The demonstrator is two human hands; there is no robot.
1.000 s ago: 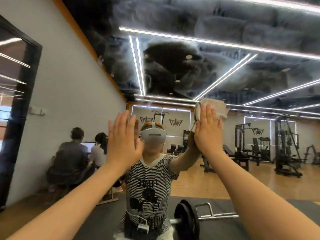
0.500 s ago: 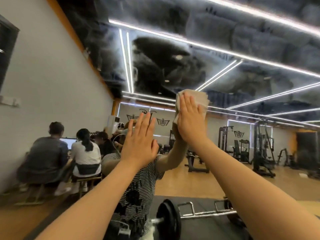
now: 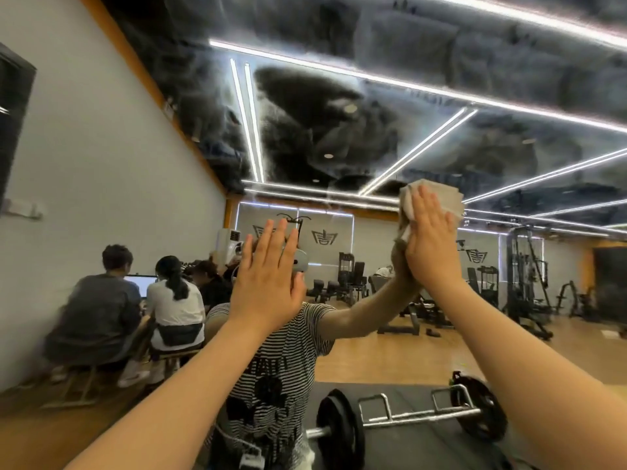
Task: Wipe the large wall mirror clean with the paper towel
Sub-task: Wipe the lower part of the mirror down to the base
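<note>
The large wall mirror [image 3: 373, 137] fills the whole view and reflects a gym. My right hand [image 3: 429, 242] lies flat with straight fingers on a folded grey-white paper towel [image 3: 451, 198], pressing it against the glass at upper right. My left hand [image 3: 268, 283] is open, fingers straight and together, palm flat on the mirror lower and to the left. Both forearms reach up from the bottom edge. The glass around the towel looks hazy and streaked. My own reflection in a striped shirt [image 3: 271, 374] stands behind the left hand.
The mirror reflects a loaded barbell [image 3: 400, 418] on a dark mat at the bottom, weight machines [image 3: 526, 276] at the right, and several seated people [image 3: 135, 310] by a laptop at the left. A grey wall [image 3: 101, 184] runs along the left side.
My right hand has slid the towel to the right across the glass. My left hand stays flat on the mirror. The view has swung back to the left.
</note>
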